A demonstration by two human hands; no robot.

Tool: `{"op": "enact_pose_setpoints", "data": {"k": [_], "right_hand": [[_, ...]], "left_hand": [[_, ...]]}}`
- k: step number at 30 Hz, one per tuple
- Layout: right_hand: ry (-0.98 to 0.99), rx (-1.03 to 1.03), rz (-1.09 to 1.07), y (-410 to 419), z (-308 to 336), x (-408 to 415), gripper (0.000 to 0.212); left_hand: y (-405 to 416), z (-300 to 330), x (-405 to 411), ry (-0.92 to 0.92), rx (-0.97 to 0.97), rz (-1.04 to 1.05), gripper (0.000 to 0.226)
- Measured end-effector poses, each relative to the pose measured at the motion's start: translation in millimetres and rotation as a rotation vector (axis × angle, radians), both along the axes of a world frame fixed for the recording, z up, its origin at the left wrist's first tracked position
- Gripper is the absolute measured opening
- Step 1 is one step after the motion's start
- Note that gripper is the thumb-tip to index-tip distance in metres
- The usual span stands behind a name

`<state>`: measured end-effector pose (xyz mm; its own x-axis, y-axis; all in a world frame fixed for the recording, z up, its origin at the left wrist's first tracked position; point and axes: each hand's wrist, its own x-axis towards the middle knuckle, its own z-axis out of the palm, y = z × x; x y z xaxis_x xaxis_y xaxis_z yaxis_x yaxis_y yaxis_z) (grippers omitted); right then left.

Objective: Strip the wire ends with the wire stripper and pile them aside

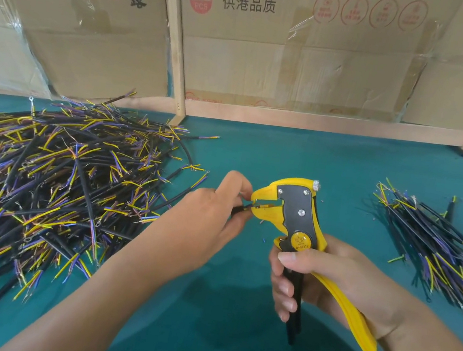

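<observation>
My right hand (337, 286) grips the handles of a yellow and black wire stripper (297, 213), held upright over the green table with its jaws pointing left. My left hand (215, 209) pinches a short black cable (238, 209) and holds its end in the stripper's jaws. A big heap of black cables with yellow, blue and purple cores (42, 175) covers the table's left side. A smaller pile of the same cables (436, 253) lies at the right.
Cardboard boxes (275, 45) in a wooden frame (294, 118) wall off the back of the green table (233, 312). Tiny scraps of insulation (396, 258) lie on the cloth near the right pile and under the stripper.
</observation>
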<state>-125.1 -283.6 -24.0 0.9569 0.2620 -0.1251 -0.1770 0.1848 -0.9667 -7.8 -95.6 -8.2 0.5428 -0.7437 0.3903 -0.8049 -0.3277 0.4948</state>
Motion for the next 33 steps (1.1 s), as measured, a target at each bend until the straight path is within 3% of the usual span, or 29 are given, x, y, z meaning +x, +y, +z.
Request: {"op": "enact_pose_setpoints", "data": {"k": [19,33], "right_hand": [[0.062,-0.021,-0.012,4.0,-1.2,-0.4,0.044],[0.135,-0.044,-0.115,10.0,4.3,-0.9,0.046]], "left_hand": [[0.7,1.0,2.3,-0.038,0.104,0.026,0.015],[1.4,-0.3,5.7,-0.007,0.164,0.072,0.019]]}}
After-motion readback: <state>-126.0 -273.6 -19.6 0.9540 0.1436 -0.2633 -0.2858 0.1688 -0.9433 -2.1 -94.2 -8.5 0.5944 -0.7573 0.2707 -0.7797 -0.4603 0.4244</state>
